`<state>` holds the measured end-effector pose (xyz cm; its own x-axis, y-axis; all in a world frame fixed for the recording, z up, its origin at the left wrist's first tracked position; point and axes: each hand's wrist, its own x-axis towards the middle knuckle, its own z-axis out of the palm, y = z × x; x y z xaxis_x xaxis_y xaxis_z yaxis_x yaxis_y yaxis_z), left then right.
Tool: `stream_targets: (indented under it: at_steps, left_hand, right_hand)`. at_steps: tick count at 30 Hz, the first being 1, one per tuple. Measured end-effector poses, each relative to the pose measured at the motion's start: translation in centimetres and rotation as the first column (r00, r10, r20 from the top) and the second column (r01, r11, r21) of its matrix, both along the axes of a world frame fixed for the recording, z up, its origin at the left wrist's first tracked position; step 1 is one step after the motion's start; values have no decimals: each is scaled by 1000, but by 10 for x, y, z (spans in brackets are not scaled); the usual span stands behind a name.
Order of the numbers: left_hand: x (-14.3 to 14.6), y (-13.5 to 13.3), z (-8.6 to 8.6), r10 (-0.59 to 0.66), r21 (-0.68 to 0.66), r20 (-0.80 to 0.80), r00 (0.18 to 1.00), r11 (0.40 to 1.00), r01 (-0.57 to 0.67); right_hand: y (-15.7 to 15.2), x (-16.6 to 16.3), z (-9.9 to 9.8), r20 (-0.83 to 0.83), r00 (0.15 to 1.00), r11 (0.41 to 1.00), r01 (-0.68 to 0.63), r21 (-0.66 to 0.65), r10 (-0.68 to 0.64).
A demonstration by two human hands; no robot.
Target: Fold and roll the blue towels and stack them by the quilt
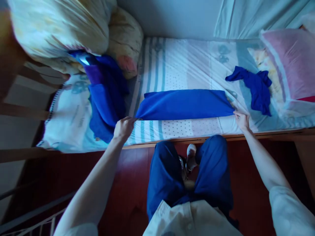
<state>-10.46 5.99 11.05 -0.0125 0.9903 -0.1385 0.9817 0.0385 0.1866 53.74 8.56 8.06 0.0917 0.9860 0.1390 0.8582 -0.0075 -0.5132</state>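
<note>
A long strip of folded blue cloth (182, 105) lies across the bed, its near edge pulled straight between my hands. My left hand (124, 127) pinches the near left corner. At the opposite end, my right hand (241, 120) grips the near right corner between thumb and fingers. To the left of my left hand is a heap of blue clothing (105, 95) with a purple patch. A smaller crumpled blue cloth (258, 87) rests on the bed beyond my right hand. What kind of garment the strip is, I cannot tell.
Under the cloth is a bed (182, 70) with a striped, dotted sheet. Large stuffed bedding (66, 26) is piled at the left, a pink pillow (292, 62) at the right. A wooden bed edge (140, 144) runs before my knees. A pale curtain (261, 19) hangs behind.
</note>
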Motion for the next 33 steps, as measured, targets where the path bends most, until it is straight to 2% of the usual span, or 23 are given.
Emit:
stream_targets:
  at_steps: [4, 6, 9, 13, 16, 19, 23, 25, 27, 30, 33]
  left_hand:
    - [5, -13, -37, 54, -125, -58, 997, 990, -61]
    - [5, -22, -48, 87, -153, -94, 992, 983, -101]
    - [1, -38, -56, 126, -173, -124, 984, 974, -147]
    - [-5, -62, -58, 90, -135, -109, 990, 985, -104]
    - [-6, -76, -59, 26, -103, -84, 996, 994, -34]
    - [-4, -81, -60, -13, -135, -97, 995, 991, 0]
    - [9, -67, -55, -48, -188, -174, 984, 982, 15]
    - [25, -53, -52, -72, -109, -122, 990, 992, 59]
    - [48, -37, -53, -71, 38, 14, 997, 997, 71]
    - [89, -17, -69, -69, 153, 205, 976, 988, 38]
    - [120, -11, -95, -74, 123, 304, 950, 992, 38]
  right_hand:
    - [-12, -3, -40, 54, 998, 975, -17, -219, 29]
    - [-19, 0, -52, 77, 996, 959, -12, -282, 35]
    - [-31, 7, -60, 72, 996, 950, -31, -312, 56]
    - [-50, 10, -57, 39, 994, 944, -88, -317, 105]
    - [-62, 4, -50, 69, 993, 942, -65, -329, 93]
    - [-67, -5, -41, 183, 981, 927, 10, -375, 63]
    - [-60, -24, -21, 392, 918, 851, 155, -501, 63]
    - [-50, -46, -10, 412, 908, 833, 166, -528, 80]
    - [-37, -83, -2, 348, 933, 846, 111, -521, 92]
    - [-21, -165, -1, 173, 964, 915, -124, -385, 203]
    - [-15, -259, -17, -3, 932, 903, -351, -248, 362]
